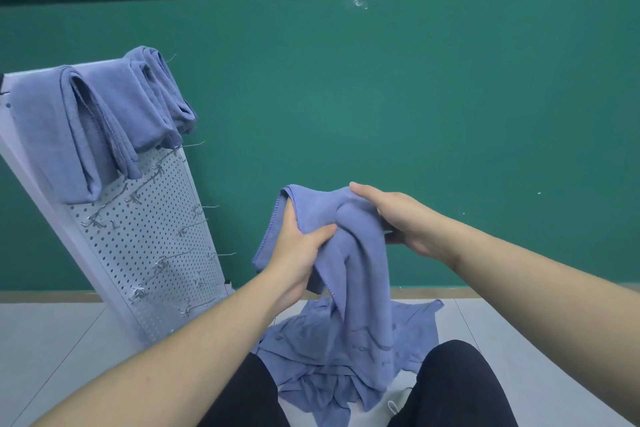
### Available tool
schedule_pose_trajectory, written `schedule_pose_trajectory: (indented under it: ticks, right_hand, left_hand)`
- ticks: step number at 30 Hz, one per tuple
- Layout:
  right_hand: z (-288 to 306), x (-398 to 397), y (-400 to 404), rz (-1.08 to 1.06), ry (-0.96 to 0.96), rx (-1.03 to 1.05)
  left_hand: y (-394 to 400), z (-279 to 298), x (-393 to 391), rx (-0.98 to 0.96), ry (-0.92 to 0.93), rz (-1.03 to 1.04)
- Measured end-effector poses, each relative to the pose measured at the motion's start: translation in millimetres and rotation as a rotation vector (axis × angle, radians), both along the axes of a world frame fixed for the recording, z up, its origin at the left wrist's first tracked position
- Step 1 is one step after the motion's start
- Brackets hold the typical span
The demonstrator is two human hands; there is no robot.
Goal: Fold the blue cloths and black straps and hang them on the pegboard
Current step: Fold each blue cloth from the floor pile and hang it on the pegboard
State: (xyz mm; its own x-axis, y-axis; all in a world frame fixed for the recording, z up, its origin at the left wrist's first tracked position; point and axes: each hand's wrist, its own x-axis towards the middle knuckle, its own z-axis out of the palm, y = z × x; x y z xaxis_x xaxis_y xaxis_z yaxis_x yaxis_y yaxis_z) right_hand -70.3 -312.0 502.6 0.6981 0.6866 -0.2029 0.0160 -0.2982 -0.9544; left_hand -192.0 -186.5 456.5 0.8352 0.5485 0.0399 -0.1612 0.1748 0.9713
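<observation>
1. Nearest you, between your knees, a loose heap of blue cloths lies crumpled on the floor. None of these is folded, so plenty of work is left.
2. Just above that heap you hold one blue cloth in the air, and its lower end hangs down onto the pile.
3. Your left hand grips this cloth on its left side, thumb across the front and fingers tucked behind a stitched edge.
4. Your right hand wraps over the bunched top of the same cloth from the right. Both hands are closed on fabric and sit close together, the cloth gathered between them.
5. By the look of it, this cloth is only partly folded: one doubled edge shows at the upper left, and the rest is still rumpled.
6. Farther off to your left, the white pegboard leans back, with bare wire hooks down its lower part.
7. Over its top hang folded blue cloths, several side by side. That share is done.
8. You can see no black straps anywhere here, so their progress cannot be judged.
</observation>
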Motion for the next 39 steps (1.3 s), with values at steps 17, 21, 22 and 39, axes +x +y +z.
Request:
schedule_pose_trajectory:
  ticks: [17, 21, 22, 39]
  right_hand:
    - [-3.3, -2.8, 6.1, -0.047, -0.002, 0.093]
    - [-4.2, 6.0, 3.4, -0.111, 0.053, 0.027]
    - [-4.8, 7.2, 2.3, -0.108, 0.058, -0.003]
    - [-11.0, 7.8, -4.7, -0.052, 0.011, 0.040]
  left_hand:
    - [18.1, -3.7, -6.7, -0.132, 0.139, -0.152]
    - [14.3, -9.6, -4.7, -0.058, 0.119, -0.049]
    - [14.0, -8.1, -3.3, -0.075, 0.108, -0.015]
    - [25.3, 6.0, -0.1, -0.120, 0.050, 0.187]
